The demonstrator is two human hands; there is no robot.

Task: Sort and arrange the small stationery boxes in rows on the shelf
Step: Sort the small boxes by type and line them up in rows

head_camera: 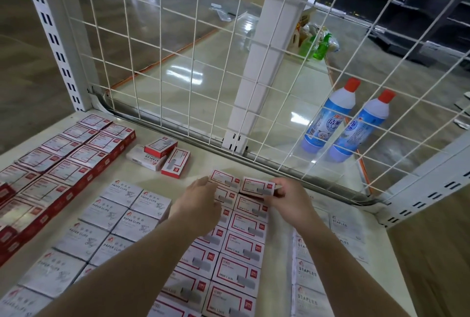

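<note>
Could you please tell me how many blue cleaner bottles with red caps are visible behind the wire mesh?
2. One blue bottle stands on the floor beyond the wire mesh, right of the white post; the second bottle stands immediately to its right. None appear hidden.

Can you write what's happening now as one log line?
step: placing box | right hand: pinches red-framed staple box at row's far end | left hand: rests on neighbouring box

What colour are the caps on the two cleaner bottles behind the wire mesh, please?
Red-orange caps on both bottles, clearest in the head view.
</note>
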